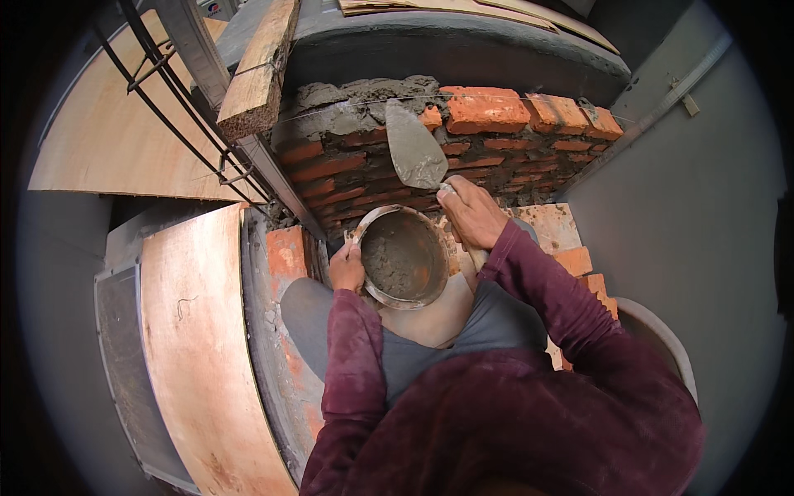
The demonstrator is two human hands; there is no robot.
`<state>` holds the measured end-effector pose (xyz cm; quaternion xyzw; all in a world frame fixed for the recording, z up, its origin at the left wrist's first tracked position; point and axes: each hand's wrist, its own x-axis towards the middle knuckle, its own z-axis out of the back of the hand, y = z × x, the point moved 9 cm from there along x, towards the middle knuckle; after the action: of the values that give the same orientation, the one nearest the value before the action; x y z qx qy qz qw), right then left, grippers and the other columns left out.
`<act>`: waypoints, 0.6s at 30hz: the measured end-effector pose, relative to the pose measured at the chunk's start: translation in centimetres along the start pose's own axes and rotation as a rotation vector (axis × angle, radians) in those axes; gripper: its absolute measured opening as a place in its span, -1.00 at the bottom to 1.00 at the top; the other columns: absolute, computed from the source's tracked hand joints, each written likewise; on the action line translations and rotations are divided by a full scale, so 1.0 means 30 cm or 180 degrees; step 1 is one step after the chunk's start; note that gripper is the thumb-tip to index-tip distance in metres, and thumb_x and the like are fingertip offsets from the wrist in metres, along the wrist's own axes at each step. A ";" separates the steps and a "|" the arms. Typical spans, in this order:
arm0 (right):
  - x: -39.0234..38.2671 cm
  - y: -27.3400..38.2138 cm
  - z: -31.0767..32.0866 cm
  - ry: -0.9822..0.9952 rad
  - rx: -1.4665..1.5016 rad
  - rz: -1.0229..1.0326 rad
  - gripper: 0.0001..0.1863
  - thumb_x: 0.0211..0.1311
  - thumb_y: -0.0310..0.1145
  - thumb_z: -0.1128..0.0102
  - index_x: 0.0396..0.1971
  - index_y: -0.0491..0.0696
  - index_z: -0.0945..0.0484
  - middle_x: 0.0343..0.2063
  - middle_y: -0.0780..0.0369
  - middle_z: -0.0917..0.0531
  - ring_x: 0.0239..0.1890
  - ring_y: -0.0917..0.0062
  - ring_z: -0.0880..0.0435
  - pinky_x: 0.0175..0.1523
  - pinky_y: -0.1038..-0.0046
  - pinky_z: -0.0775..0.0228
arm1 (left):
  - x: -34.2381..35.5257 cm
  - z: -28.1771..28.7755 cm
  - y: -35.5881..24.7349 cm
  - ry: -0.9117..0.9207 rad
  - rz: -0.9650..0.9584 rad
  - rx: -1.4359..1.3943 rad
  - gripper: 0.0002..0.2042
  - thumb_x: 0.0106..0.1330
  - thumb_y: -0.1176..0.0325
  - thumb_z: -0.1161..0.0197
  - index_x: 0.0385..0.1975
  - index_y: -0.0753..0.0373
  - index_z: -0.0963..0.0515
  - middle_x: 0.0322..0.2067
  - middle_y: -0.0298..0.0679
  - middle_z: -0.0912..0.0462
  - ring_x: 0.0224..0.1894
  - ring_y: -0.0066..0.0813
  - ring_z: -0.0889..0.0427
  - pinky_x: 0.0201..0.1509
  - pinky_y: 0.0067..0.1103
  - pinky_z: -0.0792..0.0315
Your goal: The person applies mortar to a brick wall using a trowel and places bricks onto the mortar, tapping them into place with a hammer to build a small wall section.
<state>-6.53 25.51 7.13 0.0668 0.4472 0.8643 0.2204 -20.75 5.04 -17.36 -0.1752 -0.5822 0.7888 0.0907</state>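
My left hand (346,269) grips the rim of a round bucket (389,299), fingers closed over its left edge. Wet grey mortar (397,252) lies inside it. In my right hand (474,213) is the handle of a trowel (415,151), its blade pointing away from me and smeared with mortar. The blade's tip is at the top of a brick wall (364,186), by a bed of mortar (356,103) on the left of the top course. To the right of the blade, orange bricks (488,110) sit along that course. A thin string runs along the wall's top.
A wooden post (260,70) and steel rebar (186,116) stand at the wall's left end. Plywood sheets (194,347) lie at the left. Loose bricks (575,261) and a large tub (662,335) are on my right, beside a grey wall (695,190).
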 end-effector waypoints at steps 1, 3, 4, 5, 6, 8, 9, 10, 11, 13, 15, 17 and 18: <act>0.013 -0.013 0.024 -0.0049 0.0311 -0.0071 -0.66 0.38 -0.18 0.15 -0.30 -0.22 -0.36 -0.57 0.14 -0.48 -0.71 0.41 -0.53 -0.51 0.32 -0.40 | -0.005 -0.001 -0.007 0.0002 0.0039 -0.0014 -0.66 0.36 0.28 -0.12 0.04 0.31 -0.57 -0.08 -0.02 -0.68 -0.02 -0.25 -0.65 0.10 -0.51 -0.41; 0.099 -0.030 0.050 0.0110 0.1163 -0.0372 -0.69 0.41 -0.17 0.16 -0.30 -0.16 -0.36 -0.56 0.22 -0.46 -0.73 0.53 -0.49 -0.63 0.42 -0.39 | -0.021 -0.014 -0.027 0.0010 0.0109 0.0025 -0.66 0.36 0.28 -0.12 0.04 0.32 -0.57 -0.09 -0.02 -0.68 -0.03 -0.25 -0.65 0.10 -0.51 -0.40; 0.146 -0.031 0.043 0.0319 0.1720 -0.0585 -0.70 0.42 -0.17 0.16 -0.30 -0.13 -0.35 -0.56 0.26 -0.46 -0.74 0.58 -0.48 -0.68 0.46 -0.38 | -0.026 -0.019 -0.045 0.0006 0.0127 0.0090 -0.66 0.36 0.28 -0.12 0.03 0.32 -0.57 -0.10 -0.02 -0.68 -0.04 -0.25 -0.65 0.10 -0.51 -0.40; 0.170 -0.016 0.028 0.0474 0.1926 -0.0595 -0.71 0.42 -0.17 0.15 -0.29 -0.12 -0.35 -0.57 0.27 -0.44 -0.75 0.58 -0.47 -0.75 0.45 -0.38 | -0.028 -0.017 -0.053 0.0006 0.0144 0.0156 -0.67 0.36 0.28 -0.12 0.03 0.32 -0.58 -0.10 -0.01 -0.68 -0.04 -0.25 -0.65 0.09 -0.51 -0.40; 0.178 0.013 -0.008 0.0704 0.1880 -0.0562 -0.71 0.42 -0.18 0.15 -0.29 -0.13 -0.35 -0.57 0.26 -0.44 -0.76 0.57 -0.46 -0.75 0.45 -0.39 | -0.022 -0.006 -0.034 -0.0026 0.0144 0.0080 -0.67 0.36 0.28 -0.12 0.02 0.31 -0.58 -0.11 -0.02 -0.68 -0.05 -0.25 -0.65 0.09 -0.51 -0.40; 0.185 0.077 -0.091 0.1141 0.1784 -0.0499 -0.71 0.42 -0.18 0.15 -0.29 -0.14 -0.35 -0.58 0.25 -0.44 -0.78 0.56 -0.46 -0.75 0.44 -0.40 | -0.010 0.004 0.011 -0.0070 0.0136 -0.0070 -0.67 0.36 0.28 -0.12 0.02 0.30 -0.59 -0.12 -0.02 -0.69 -0.06 -0.25 -0.65 0.08 -0.51 -0.41; 0.183 0.092 -0.134 0.1238 0.1769 -0.0471 -0.71 0.41 -0.19 0.16 -0.29 -0.15 -0.35 -0.59 0.25 -0.44 -0.79 0.54 -0.46 -0.75 0.42 -0.41 | -0.016 0.003 0.007 -0.0084 0.0188 -0.0139 -0.68 0.35 0.27 -0.13 0.01 0.27 -0.59 -0.13 -0.02 -0.69 -0.07 -0.25 -0.65 0.07 -0.50 -0.41; 0.177 0.115 -0.165 0.1262 0.1555 -0.0387 -0.70 0.40 -0.20 0.14 -0.29 -0.17 -0.35 -0.59 0.23 -0.45 -0.81 0.53 -0.46 -0.77 0.40 -0.39 | -0.010 0.000 0.006 -0.0078 0.0155 -0.0062 -0.68 0.36 0.27 -0.13 0.01 0.26 -0.59 -0.12 -0.02 -0.69 -0.06 -0.26 -0.65 0.07 -0.50 -0.41; 0.170 0.151 -0.198 0.1407 0.0979 -0.0229 -0.68 0.42 -0.20 0.16 -0.26 -0.20 -0.35 -0.55 0.17 -0.49 -0.75 0.46 -0.52 -0.66 0.36 -0.46 | -0.003 -0.002 0.006 -0.0065 0.0118 0.0016 -0.69 0.36 0.27 -0.13 0.01 0.26 -0.60 -0.12 -0.03 -0.69 -0.06 -0.26 -0.65 0.07 -0.50 -0.41; 0.173 0.199 -0.206 0.0918 -0.0662 0.0834 -0.67 0.42 -0.21 0.16 -0.23 -0.24 -0.35 -0.46 0.02 -0.57 -0.59 0.24 -0.62 -0.40 0.23 -0.53 | 0.003 -0.013 -0.018 -0.0019 0.0080 0.0129 -0.69 0.36 0.27 -0.14 0.01 0.27 -0.60 -0.12 -0.03 -0.69 -0.05 -0.27 -0.65 0.08 -0.51 -0.41; 0.155 0.175 -0.177 0.0388 -0.1676 0.0553 -0.69 0.39 -0.24 0.10 -0.26 -0.25 -0.33 -0.34 -0.15 -0.59 -0.31 -0.10 -0.61 -0.09 0.03 -0.44 | -0.006 -0.005 -0.039 -0.0019 0.0115 0.0182 -0.68 0.36 0.28 -0.14 0.00 0.31 -0.59 -0.11 -0.03 -0.69 -0.04 -0.28 -0.65 0.08 -0.51 -0.41; 0.137 0.136 -0.116 0.0006 -0.2045 0.0671 -0.69 0.39 -0.24 0.08 -0.27 -0.24 -0.32 -0.36 -0.15 -0.59 -0.31 -0.10 -0.61 -0.12 0.02 -0.44 | 0.015 0.023 0.033 -0.0180 0.0046 0.0077 -0.67 0.37 0.28 -0.14 -0.01 0.37 -0.59 -0.12 -0.03 -0.70 -0.05 -0.28 -0.66 0.07 -0.50 -0.42; 0.122 0.120 -0.067 -0.0192 -0.2249 0.0738 -0.69 0.39 -0.24 0.07 -0.27 -0.24 -0.31 -0.37 -0.16 -0.59 -0.30 -0.10 -0.61 -0.14 0.02 -0.43 | 0.023 0.031 0.049 -0.0264 0.0002 0.0003 -0.67 0.37 0.28 -0.14 -0.02 0.39 -0.59 -0.13 -0.04 -0.70 -0.06 -0.28 -0.66 0.06 -0.50 -0.42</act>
<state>-11.58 23.83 8.52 0.0622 0.1041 0.9822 0.1436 -21.65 4.00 -18.63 -0.1425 -0.5850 0.7957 0.0663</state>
